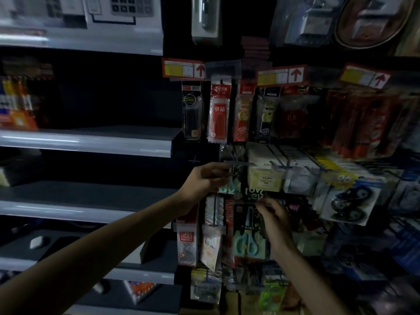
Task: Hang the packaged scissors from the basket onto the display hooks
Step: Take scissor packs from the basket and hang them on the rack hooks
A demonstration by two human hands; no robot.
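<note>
Place: was a shop, a stationery aisle by the look of the stock.
Price tags: red and yellow labels (pixel 183 68) with arrows, clipped above the hanging rows.
Hanging goods: carded pen refills (pixel 220 112) and packaged scissors (pixel 249 233) on a peg display.
Shelving: pale metal shelves (pixel 86 142) to the left, boxed goods stacked on them.
Lighting: was dim; much detail blurred.

Crowded hanging packets (pixel 219 114) seemingly hem the hooks; left shelves (pixel 91 142) lie open.
</note>
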